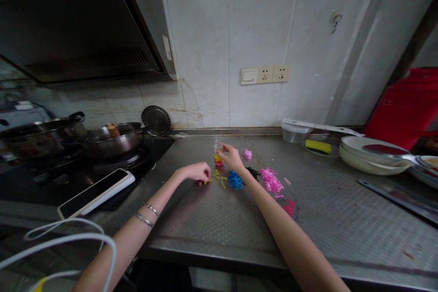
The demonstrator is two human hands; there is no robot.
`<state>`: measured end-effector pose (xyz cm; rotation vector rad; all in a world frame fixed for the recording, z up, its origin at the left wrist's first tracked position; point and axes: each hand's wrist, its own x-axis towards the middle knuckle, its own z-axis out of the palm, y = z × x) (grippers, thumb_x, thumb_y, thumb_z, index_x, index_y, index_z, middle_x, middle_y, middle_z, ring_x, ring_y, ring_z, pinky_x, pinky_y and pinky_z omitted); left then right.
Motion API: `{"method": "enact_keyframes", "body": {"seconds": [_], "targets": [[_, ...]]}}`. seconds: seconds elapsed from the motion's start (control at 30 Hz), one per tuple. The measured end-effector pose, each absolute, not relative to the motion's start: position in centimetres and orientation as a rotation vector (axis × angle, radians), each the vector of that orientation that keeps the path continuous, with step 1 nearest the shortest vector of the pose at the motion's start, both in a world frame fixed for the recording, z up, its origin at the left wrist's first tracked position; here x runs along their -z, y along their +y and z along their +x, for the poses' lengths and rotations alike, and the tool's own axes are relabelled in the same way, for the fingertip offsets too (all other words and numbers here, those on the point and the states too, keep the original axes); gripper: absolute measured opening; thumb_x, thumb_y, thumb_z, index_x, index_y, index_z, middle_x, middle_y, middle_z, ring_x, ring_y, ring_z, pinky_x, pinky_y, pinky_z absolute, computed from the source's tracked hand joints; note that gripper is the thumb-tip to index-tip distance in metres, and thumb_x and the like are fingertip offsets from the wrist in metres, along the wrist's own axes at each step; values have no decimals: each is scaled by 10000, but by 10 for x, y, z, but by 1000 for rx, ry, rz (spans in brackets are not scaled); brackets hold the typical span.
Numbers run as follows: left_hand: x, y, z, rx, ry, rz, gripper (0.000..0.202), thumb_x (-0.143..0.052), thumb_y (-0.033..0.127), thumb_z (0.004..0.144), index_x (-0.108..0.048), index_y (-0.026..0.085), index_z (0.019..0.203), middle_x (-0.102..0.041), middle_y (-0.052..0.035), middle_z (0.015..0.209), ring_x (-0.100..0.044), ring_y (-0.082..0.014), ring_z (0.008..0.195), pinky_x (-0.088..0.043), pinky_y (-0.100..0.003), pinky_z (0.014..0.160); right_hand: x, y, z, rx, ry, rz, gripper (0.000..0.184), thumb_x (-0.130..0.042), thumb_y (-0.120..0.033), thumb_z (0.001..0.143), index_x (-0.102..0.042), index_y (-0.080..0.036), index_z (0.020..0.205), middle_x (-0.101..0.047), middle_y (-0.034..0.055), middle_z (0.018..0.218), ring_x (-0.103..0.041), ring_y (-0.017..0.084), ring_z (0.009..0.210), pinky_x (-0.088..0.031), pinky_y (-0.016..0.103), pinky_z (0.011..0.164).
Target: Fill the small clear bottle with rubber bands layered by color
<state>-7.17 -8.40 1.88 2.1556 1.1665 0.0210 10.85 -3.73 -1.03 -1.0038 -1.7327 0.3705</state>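
On a steel counter, my right hand grips a small clear plastic bottle with yellow and red pieces packed in its bottom. My left hand pinches a thin yellow strip between its fingertips. Loose yellow strips lie just right of that hand. Below my right hand sit a blue shredded pile and a black shredded pile. Further right are shredded pink strips, a pink tuft and a red patch.
A gas hob with two pans and a phone lies left. A white cable crosses the lower left. Stacked plates, a yellow sponge and a plastic box stand right, below a wall socket.
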Motion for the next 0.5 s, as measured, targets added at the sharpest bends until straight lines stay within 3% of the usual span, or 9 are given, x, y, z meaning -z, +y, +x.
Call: {"method": "enact_keyframes", "body": {"seconds": [0.5], "targets": [[-68, -37, -82, -994, 1095, 1907, 291, -604, 355, 653, -588, 97, 786, -607, -35, 644, -545, -101, 594, -419, -228, 602, 33, -42, 106, -412, -1897, -1063, 339, -580, -211, 664, -602, -142, 995, -612, 79, 888, -560, 168, 825, -432, 313, 780]]}}
